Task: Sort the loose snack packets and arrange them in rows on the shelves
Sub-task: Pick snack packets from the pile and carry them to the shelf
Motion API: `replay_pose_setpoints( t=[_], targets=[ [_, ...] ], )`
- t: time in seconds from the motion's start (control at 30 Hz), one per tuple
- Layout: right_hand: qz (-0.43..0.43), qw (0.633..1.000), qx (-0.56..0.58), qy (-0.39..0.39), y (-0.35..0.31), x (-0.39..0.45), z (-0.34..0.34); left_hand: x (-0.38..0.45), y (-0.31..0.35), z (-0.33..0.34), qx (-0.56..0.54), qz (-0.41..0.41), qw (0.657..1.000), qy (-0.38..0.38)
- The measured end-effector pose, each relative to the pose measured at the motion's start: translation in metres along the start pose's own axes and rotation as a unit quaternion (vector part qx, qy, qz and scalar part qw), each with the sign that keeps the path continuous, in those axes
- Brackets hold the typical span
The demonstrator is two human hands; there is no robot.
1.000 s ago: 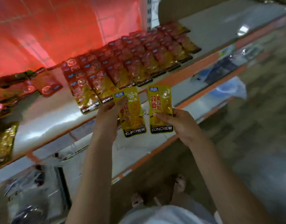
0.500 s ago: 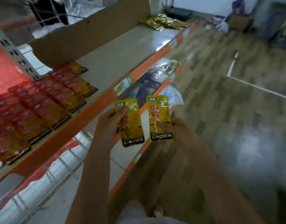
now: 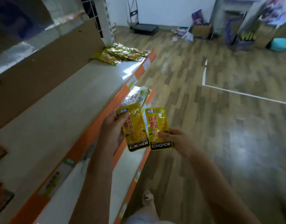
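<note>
Fingers (image 3: 163, 135) of two hands pinch two yellow packets (image 3: 135, 126).

Yellow packets (image 3: 135, 128), orange-edged shelf (image 3: 97, 125)

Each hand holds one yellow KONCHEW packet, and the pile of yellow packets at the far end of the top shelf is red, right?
Not quite: the head view shows that pile of foil packets is yellow-gold, not red. Left hand and right hand do each hold one.
</note>
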State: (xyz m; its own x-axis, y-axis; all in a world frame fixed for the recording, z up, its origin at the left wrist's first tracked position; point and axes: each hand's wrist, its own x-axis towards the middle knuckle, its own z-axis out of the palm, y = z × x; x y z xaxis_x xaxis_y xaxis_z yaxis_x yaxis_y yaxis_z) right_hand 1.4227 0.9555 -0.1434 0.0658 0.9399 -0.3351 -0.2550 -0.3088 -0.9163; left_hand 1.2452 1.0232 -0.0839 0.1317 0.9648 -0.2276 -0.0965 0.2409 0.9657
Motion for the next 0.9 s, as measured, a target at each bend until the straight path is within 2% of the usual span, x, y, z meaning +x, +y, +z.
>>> replay_pose_setpoints(
  t=[0.17, 0.33, 0.5, 0.67, 0.8, 0.9],
  targets=[
    [-0.032, 0.999, 0.003, 0.003, -0.057, 0.084, -0.027, 0.092, 0.032, 0.032, 0.020, 0.020, 1.000, 0.005],
    [-0.016, 1.000, 0.006, -0.005, -0.087, 0.151, -0.053, 0.160, 0.042, 0.051, 0.016, 0.014, 1.000, 0.005],
    [-0.034, 0.994, -0.076, -0.066, -0.146, 0.235, -0.075, 0.233, 0.060, 0.070, 0.008, 0.021, 0.997, 0.075],
    [-0.040, 0.975, -0.107, -0.189, -0.214, 0.325, -0.081, 0.298, 0.076, 0.082, -0.019, 0.036, 0.982, 0.185],
    [-0.016, 0.954, -0.171, -0.245, -0.241, 0.379, -0.073, 0.335, 0.081, 0.084, -0.032, 0.025, 0.964, 0.265],
    [0.001, 0.930, -0.246, -0.272, -0.248, 0.413, -0.063, 0.352, 0.080, 0.079, -0.026, 0.013, 0.955, 0.296]
  ],
)
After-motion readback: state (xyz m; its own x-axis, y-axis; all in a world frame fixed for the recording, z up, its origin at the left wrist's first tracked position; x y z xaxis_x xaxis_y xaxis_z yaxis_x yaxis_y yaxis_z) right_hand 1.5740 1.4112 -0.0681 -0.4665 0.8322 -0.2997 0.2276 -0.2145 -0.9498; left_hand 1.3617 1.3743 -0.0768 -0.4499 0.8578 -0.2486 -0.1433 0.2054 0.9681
